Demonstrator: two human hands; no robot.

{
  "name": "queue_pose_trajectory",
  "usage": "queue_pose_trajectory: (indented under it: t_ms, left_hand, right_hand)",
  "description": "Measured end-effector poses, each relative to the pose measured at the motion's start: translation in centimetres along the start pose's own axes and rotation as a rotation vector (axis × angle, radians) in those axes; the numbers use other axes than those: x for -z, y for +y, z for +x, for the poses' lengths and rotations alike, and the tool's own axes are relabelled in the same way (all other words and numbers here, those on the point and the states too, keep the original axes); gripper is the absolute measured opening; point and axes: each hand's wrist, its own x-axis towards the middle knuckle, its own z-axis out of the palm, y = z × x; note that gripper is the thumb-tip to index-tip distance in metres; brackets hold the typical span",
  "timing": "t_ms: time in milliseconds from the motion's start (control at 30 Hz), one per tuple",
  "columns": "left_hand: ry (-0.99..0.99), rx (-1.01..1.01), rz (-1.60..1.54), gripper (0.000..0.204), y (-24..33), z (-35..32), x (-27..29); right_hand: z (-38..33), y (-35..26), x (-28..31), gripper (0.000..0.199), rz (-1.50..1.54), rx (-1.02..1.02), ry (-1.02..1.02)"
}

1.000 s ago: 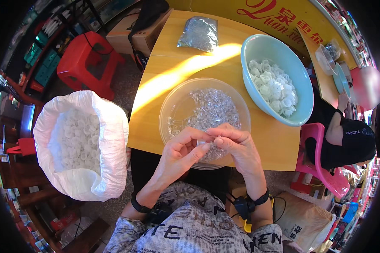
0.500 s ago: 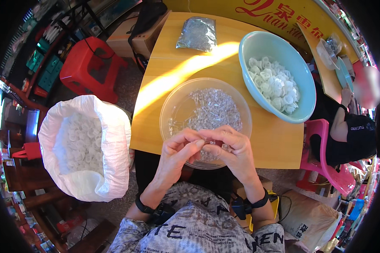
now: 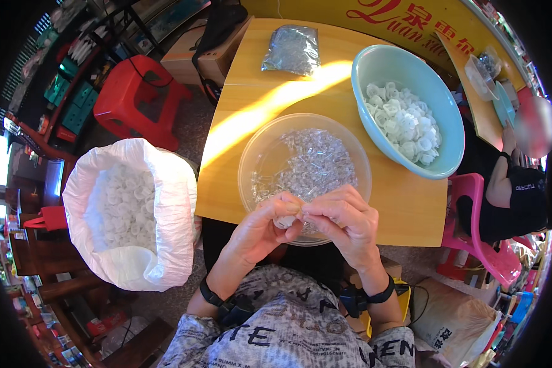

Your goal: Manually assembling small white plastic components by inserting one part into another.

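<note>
My left hand point(image 3: 260, 228) and my right hand point(image 3: 343, 222) meet fingertip to fingertip over the near rim of a clear bowl point(image 3: 257, 159) full of small clear plastic pieces. Together they pinch a small white plastic cap point(image 3: 286, 219); the left fingers wrap it and the right fingertips press at its top. A light blue bowl point(image 3: 380, 67) holding several white caps stands to the right on the wooden table point(image 3: 239, 116). Each wrist wears a black band.
A large white sack point(image 3: 165, 202) of white caps stands open at my left. A clear bag of small parts point(image 3: 292, 49) lies at the table's far side. A red stool point(image 3: 126, 101) and a cardboard box point(image 3: 187, 58) stand beyond. Another person point(image 3: 515, 190) sits at the right on a pink stool.
Both hands stay joined over the clear bowl's near rim, with only slight finger shifts around the small cap. The view has moved a little.
</note>
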Motion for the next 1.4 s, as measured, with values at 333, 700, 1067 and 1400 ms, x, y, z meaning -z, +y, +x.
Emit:
queue_pose_trajectory:
  t_ms: [333,700,1067,1400]
  left_hand:
    - [-0.048,-0.122,-0.023,0.027,-0.5,0.7,-0.1]
    - [-0.045,-0.407,0.154,0.041,-0.5,0.6,-1.1]
    - [0.073,-0.578,0.508,0.034,-1.7,1.0,-1.0]
    - [0.122,-0.550,0.500,0.034,-0.6,0.2,-0.4]
  right_hand:
    - [-0.8,-0.6,-0.4,0.014,0.092,-0.264,0.105]
    - [-1.8,-0.7,-1.6,0.011,0.740,-0.633,0.183]
    - [-2.4,-0.3,-2.4,0.011,0.871,-0.592,0.213]
    - [-2.1,0.0,-1.9,0.011,0.925,-0.585,0.203]
